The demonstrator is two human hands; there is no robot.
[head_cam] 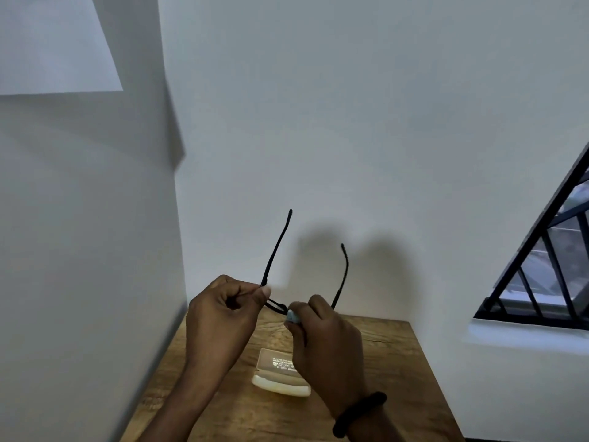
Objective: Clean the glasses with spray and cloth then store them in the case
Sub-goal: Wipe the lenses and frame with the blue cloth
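In the lower middle of the frame, the left hand [223, 311] pinches the glasses [279, 307] by one hinge, fingers curled, with both temples pointing up toward the wall. The right hand [325, 342], wearing a black wristband [360, 413], curls round a pale blue cloth [293, 316], seemingly pressed to a lens hidden behind it. Below the hands, a pale case [280, 378] lies on the wooden table [398, 362].

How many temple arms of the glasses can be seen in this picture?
2. The first temple arm rises from the left hand, which pinches the glasses. The second temple arm rises behind the right hand, which holds a pale cloth. The hinges are hidden.
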